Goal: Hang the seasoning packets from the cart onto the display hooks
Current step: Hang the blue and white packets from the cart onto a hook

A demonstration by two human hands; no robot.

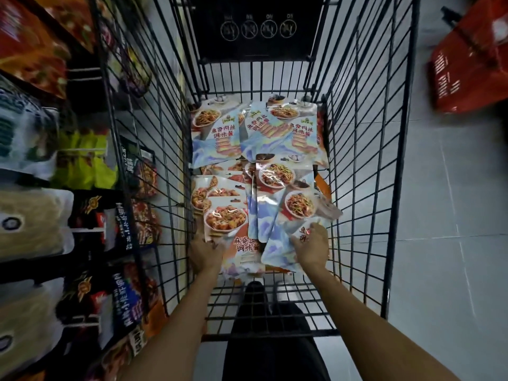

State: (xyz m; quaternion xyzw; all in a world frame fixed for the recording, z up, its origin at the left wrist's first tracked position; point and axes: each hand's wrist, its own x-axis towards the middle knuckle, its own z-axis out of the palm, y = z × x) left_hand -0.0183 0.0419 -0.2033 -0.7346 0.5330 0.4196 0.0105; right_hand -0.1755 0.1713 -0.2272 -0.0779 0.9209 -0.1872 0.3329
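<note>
Head view, looking straight down into a black wire cart (365,160) on a pale tiled floor (453,215). The seasoning packets (258,133) lie flat and overlapping on the bottom of the cart's basket, not on the display. Those at the far end are pale blue, show a bowl of shredded food and carry red characters reading 鱼香肉丝调味酱. Nearer the person lie orange-toned packets picturing a bowl of red cubed food. The topmost of these, the orange packet (228,215), reads 麻婆 and 调味酱 below, with the rest of its name hidden. The left hand (205,255) is at this packet's near left corner. Its fingers (214,244) touch the edge, but whether they pinch it cannot be told. The right hand (312,250) lies on the lower half of a tilted blue packet (291,213), its fingers (298,242) curled over the glossy face and its thumb up against it, covering part of the red lettering. On the cart's far end wall hangs a black placard (255,28) with four round crossed-out symbols; the small writing over them is too blurred to read. To the left stands a display rack (79,229) crowded with hanging goods, among them black packets (90,204) with a flame logo and yellow-green packets (82,158), all smeared by blur. A red bag (472,59) with white print sits on the floor at the upper right.
</note>
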